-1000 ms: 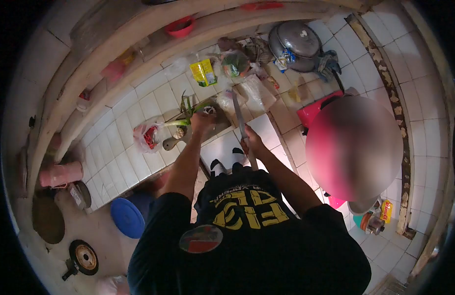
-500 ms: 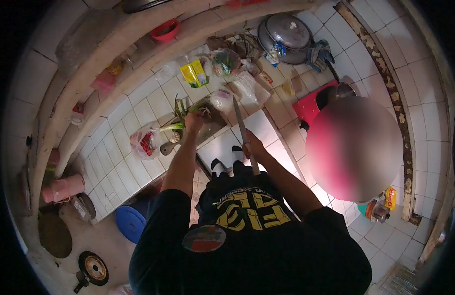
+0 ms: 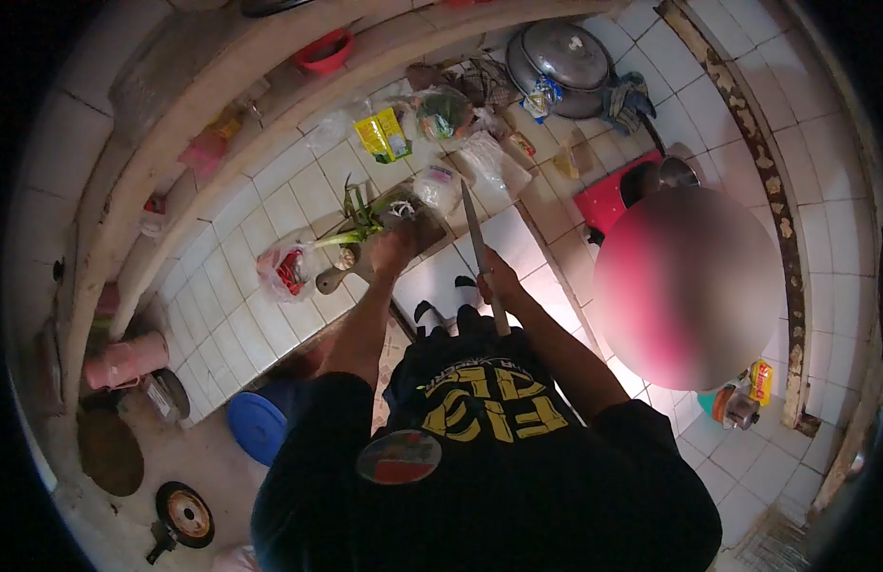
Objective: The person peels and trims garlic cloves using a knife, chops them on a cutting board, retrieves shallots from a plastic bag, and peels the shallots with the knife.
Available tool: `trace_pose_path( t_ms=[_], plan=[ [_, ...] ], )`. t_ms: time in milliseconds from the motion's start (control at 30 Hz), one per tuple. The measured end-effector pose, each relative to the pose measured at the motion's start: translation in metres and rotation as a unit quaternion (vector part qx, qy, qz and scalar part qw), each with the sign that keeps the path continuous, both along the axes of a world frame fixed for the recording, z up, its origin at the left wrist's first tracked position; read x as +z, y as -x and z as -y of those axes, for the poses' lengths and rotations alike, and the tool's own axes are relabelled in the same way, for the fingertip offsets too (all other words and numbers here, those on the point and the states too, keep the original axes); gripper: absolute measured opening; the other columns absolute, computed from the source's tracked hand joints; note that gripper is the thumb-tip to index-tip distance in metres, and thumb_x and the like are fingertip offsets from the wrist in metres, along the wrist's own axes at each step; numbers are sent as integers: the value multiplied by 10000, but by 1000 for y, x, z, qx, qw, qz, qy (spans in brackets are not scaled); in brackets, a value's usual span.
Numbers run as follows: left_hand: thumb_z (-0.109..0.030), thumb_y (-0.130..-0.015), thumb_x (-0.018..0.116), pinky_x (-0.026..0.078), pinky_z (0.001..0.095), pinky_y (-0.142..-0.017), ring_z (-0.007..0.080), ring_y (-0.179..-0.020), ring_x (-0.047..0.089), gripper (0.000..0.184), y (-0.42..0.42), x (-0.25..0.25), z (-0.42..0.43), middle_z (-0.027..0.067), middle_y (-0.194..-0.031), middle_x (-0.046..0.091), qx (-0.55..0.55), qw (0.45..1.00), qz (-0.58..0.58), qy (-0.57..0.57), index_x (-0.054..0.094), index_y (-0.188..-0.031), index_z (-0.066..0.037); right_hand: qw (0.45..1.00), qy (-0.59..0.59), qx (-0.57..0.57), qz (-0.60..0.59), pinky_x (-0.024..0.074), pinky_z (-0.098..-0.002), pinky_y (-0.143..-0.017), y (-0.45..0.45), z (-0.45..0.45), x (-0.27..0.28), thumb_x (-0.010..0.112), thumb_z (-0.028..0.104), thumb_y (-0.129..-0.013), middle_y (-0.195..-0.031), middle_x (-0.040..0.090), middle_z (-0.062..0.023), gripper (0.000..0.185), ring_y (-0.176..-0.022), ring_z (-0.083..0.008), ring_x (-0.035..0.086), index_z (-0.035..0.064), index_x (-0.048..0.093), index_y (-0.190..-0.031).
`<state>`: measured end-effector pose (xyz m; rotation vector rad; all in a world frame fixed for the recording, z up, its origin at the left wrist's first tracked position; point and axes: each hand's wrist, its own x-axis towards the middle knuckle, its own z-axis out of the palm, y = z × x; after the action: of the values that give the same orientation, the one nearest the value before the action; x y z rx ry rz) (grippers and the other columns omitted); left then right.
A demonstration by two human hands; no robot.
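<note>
My right hand (image 3: 500,278) is closed round a long knife (image 3: 473,224), its blade pointing away from me over the counter edge. My left hand (image 3: 394,250) is over the near side of a wooden cutting board (image 3: 428,229); its fingers are too small and shadowed to make out. Green onions (image 3: 359,212) lie across the board just beyond that hand, with white roots (image 3: 401,207) at their right end. A garlic bulb (image 3: 346,258) sits near the board's handle. Left of it is a clear bag with red chilies (image 3: 290,272).
Along the back of the tiled counter (image 3: 234,276) are a yellow packet (image 3: 383,135), bagged vegetables (image 3: 442,113) and a large lidded pot (image 3: 560,59). A red stove (image 3: 602,197) stands at the right. A blue lid (image 3: 257,426) is low on the left.
My left hand has drawn back slightly toward me from the green onions, uncovering more of them and the roots. The knife stays in my right hand. The view has shifted a little.
</note>
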<state>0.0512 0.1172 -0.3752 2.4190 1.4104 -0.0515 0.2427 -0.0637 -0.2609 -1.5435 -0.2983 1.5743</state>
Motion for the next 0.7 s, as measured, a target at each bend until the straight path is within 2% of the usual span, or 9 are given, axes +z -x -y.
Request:
trace_pose_path(
  t_ms=[33,167,233,333,400,467,533,633,700],
  plan=[
    [-362,-849,531,532,493,-789,381,-865,663,298,-1,-3,6,174,-942,679,53,999,7,-5,671,-980,-133,1000,19,-14,-18,352,-295,-377,1,1,-1,380,603,-931,-551,447,-17,444,-409,-135,406,209,497,-1099],
    [-377,-860,542,525,475,-818,361,-891,665,293,-8,17,10,161,-937,685,64,992,84,66,678,-962,-139,996,30,-33,-82,352,-299,-380,0,3,-5,385,604,-928,-544,443,-16,440,-407,-136,404,179,480,-981],
    [-376,-873,536,532,459,-802,352,-891,668,291,-10,18,8,153,-937,688,42,998,-18,52,685,-955,-140,997,26,-32,-71,352,-298,-381,2,3,-5,383,602,-930,-544,442,-16,440,-408,-136,404,176,479,-974],
    [-351,-889,514,539,461,-776,351,-878,671,287,-10,25,9,169,-931,684,18,998,-46,40,687,-943,-128,998,24,-29,-47,354,-298,-383,3,3,-5,377,597,-933,-545,441,-18,437,-410,-135,405,174,481,-968],
    [-363,-884,520,539,468,-771,359,-873,670,300,-8,-7,4,174,-927,684,44,997,-49,30,686,-938,-119,999,26,-28,-36,356,-299,-383,6,4,-3,373,594,-936,-547,442,-20,434,-411,-133,406,176,483,-971],
    [-375,-879,525,540,475,-766,367,-868,669,315,-13,-10,-3,179,-923,684,67,996,-51,20,685,-933,-109,996,48,-30,-62,360,-302,-385,6,4,-1,356,583,-946,-551,448,-25,432,-410,-133,408,182,493,-1031],
    [-368,-870,524,538,489,-769,400,-857,662,333,-21,16,-12,204,-903,679,140,987,25,77,683,-920,-79,996,40,-32,-67,363,-303,-384,6,5,-5,347,576,-952,-553,450,-27,435,-408,-134,407,187,489,-1088],
    [-351,-860,524,528,511,-781,423,-868,652,334,-27,10,-34,228,-905,673,166,976,117,76,680,-924,-63,997,26,-23,-63,367,-304,-382,5,6,-14,334,562,-962,-557,452,-30,449,-408,-136,409,203,466,-1197],
    [-332,-863,516,526,513,-779,413,-870,654,321,-27,18,-39,221,-917,674,153,977,119,92,679,-930,-64,998,21,-15,-52,370,-303,-381,5,6,-18,330,555,-966,-558,453,-31,460,-410,-138,411,213,447,-1250]
  ],
)
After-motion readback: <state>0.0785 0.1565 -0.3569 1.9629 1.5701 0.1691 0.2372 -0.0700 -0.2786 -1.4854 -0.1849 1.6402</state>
